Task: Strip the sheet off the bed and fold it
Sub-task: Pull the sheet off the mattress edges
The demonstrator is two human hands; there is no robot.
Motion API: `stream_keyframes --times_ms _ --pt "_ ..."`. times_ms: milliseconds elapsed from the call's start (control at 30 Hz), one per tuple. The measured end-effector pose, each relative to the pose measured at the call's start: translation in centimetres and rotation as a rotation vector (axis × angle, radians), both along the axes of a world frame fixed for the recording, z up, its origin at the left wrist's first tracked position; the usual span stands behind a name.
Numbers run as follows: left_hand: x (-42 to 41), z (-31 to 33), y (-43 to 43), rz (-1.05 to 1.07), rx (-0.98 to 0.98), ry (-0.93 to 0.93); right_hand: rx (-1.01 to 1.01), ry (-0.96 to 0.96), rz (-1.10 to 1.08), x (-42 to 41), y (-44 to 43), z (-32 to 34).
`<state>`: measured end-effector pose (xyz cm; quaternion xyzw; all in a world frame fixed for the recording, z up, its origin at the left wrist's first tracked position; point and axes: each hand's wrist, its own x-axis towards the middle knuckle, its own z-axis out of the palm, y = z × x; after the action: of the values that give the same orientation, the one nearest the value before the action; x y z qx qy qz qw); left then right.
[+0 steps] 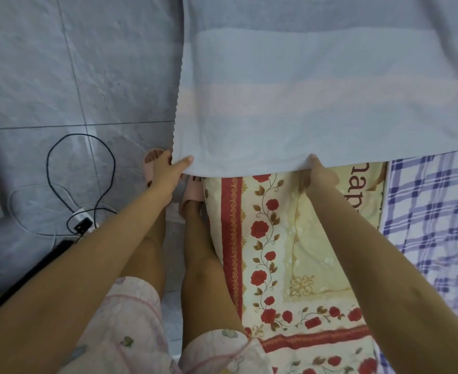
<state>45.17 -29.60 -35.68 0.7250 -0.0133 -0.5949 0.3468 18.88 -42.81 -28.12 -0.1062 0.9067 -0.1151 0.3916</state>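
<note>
Pinching the pale blue sheet's (pixel 317 103) lower edge at frame centre, left hand (pixel 172 167) and right hand (pixel 318 174) hold it over the floral bed (pixel 290 238).

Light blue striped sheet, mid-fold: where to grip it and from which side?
Grip the sheet along its near straight hem, coming from the person's side, thumb above, fingers below: one grip at the left corner, where the left hand pinches it, one further along, where the right hand holds it. The cloth spreads flat from that hem, so spaced grips should keep it taut.
</note>
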Motion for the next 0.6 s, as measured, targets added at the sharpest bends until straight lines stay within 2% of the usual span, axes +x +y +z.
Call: stream_keyframes --times_ms 133,167,300,400,467,533,567,600 --pt "0.0 0.4 0.8 0.038 0.033 -0.026 -0.042 -0.058 -0.083 0.2 -1.2 0.6" --pt "0.0 0.3 1.2 0.029 0.032 -0.049 0.005 -0.009 -0.008 0.4 -1.3 0.5" --pt "-0.6 1.0 1.7 0.1 0.068 -0.11 0.292 0.281 0.524 -0.1 -0.8 0.0" --pt "-1.0 0.4 2.1 0.134 0.145 -0.111 0.337 0.304 0.715 -0.5 -1.0 0.0" --pt "-1.1 -0.5 1.9 0.137 0.173 -0.107 0.175 0.386 0.51 0.3 -1.3 -1.2" --pt "-1.1 -1.3 1.3 0.16 0.211 -0.101 -0.215 0.548 0.103 2.5 -2.5 -2.1" --pt "-1.2 -1.8 1.0 0.169 0.238 -0.094 -0.385 0.579 0.191 3.6 -2.5 -1.5" --pt "-1.4 -2.4 0.7 0.162 0.268 -0.087 -0.476 0.656 0.405 4.5 -2.2 -1.6"
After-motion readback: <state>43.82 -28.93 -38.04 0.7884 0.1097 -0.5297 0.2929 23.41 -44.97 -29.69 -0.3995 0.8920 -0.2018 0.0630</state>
